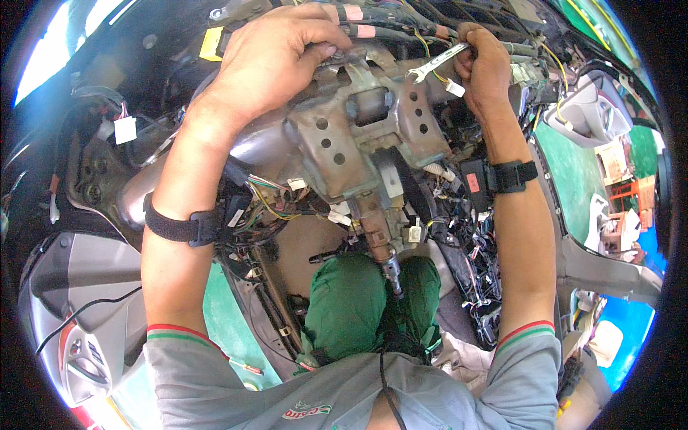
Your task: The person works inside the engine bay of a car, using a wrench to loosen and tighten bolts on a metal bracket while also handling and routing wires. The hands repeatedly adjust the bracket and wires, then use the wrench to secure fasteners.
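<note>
Inside a stripped car dashboard, my left hand [276, 57] rests at the top of a metal bracket [319, 143], fingers curled at a harness with pink tape [363, 31]; what its fingertips hold is hidden. My right hand [486, 72] grips a silver open-end spanner [438, 61], its open jaw pointing down-left over the bracket. A small white connector [453, 87] on a yellow wire hangs just below the spanner. A yellow tag [211, 43] is left of my left hand.
A steering column [376, 229] runs down between my knees [338, 301]. Loose wiring [469, 272] lies at the right. Grey door panels [68, 279] flank both sides. Outside are a green floor [562, 179] and cartons [613, 161].
</note>
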Motion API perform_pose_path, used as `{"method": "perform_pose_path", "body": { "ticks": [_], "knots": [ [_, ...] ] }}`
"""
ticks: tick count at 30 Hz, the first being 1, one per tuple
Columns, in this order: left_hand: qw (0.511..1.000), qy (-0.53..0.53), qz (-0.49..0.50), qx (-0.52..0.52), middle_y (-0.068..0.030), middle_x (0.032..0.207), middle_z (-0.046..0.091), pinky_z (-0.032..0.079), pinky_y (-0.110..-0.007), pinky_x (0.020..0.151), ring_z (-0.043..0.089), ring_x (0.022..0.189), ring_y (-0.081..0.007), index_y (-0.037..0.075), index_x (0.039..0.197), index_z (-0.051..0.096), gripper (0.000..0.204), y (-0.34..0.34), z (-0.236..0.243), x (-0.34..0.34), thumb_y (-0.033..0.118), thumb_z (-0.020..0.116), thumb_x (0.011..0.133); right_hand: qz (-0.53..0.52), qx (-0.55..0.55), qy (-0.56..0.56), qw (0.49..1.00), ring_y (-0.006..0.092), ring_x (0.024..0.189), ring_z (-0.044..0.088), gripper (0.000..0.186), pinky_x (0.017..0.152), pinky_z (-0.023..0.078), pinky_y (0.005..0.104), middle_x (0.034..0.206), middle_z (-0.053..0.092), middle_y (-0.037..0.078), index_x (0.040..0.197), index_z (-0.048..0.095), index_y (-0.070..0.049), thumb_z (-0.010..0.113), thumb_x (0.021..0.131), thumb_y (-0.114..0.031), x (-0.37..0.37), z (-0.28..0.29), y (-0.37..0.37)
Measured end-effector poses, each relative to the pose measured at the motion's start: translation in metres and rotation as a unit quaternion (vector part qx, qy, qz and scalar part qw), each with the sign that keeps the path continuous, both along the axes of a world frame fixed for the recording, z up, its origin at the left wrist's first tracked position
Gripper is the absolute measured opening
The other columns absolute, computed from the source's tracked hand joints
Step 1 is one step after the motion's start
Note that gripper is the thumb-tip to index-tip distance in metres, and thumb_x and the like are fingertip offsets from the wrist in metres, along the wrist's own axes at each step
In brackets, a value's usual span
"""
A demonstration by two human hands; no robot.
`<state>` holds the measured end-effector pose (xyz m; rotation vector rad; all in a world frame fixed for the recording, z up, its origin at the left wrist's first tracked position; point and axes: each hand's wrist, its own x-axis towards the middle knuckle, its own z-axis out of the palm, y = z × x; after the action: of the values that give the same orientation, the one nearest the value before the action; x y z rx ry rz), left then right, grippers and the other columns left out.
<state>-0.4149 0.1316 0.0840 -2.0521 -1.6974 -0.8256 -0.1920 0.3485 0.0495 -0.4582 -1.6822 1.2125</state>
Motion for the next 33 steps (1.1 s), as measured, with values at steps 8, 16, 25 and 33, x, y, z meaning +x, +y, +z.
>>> {"method": "perform_pose_path", "body": {
  "ticks": [8, 16, 25, 33],
  "knots": [
    [0.999, -0.011, 0.035, -0.034, -0.0068, 0.105, 0.071, 0.055, -0.04, 0.089, 0.068, 0.105, -0.0316, 0.014, 0.106, 0.074, 0.013, -0.004, 0.001, 0.0, 0.016, 0.072, 0.094, 0.021, -0.084, 0.035, 0.996, 0.0091, 0.054, 0.043, 0.025, 0.046, 0.033, 0.0264, 0.073, 0.058, 0.006, 0.1, 0.072, 0.001, 0.053, 0.098, -0.016, 0.0, -0.002, 0.003],
    [0.998, 0.026, 0.05, -0.009, -0.0081, 0.109, 0.07, 0.054, -0.044, 0.091, 0.067, 0.107, -0.0341, 0.013, 0.108, 0.071, 0.019, -0.003, 0.0, -0.001, 0.02, 0.074, 0.092, 0.013, -0.098, 0.024, 0.995, 0.0095, 0.055, 0.042, 0.025, 0.049, 0.034, 0.026, 0.07, 0.052, 0.003, 0.101, 0.072, -0.002, 0.057, 0.097, -0.021, 0.0, 0.001, 0.001],
    [0.996, -0.053, 0.062, -0.024, -0.0102, 0.105, 0.069, 0.054, -0.042, 0.093, 0.068, 0.105, -0.0346, 0.008, 0.101, 0.073, 0.012, -0.004, 0.002, 0.002, 0.013, 0.075, 0.09, 0.139, -0.262, 0.046, 0.954, 0.0075, 0.063, 0.042, 0.025, 0.053, 0.037, 0.0233, 0.078, 0.049, -0.002, 0.099, 0.063, -0.003, 0.068, 0.103, -0.028, 0.017, 0.052, -0.009],
    [0.999, 0.0, 0.008, 0.041, -0.0099, 0.122, 0.067, 0.047, -0.044, 0.104, 0.061, 0.118, -0.0333, 0.009, 0.096, 0.074, 0.018, -0.014, 0.005, -0.007, 0.017, 0.081, 0.081, 0.117, -0.004, -0.242, 0.963, 0.0194, 0.075, 0.065, 0.037, 0.065, 0.053, 0.0324, 0.088, 0.069, 0.01, 0.103, 0.068, -0.004, 0.057, 0.106, -0.039, -0.02, 0.077, -0.086]
  ]
}}
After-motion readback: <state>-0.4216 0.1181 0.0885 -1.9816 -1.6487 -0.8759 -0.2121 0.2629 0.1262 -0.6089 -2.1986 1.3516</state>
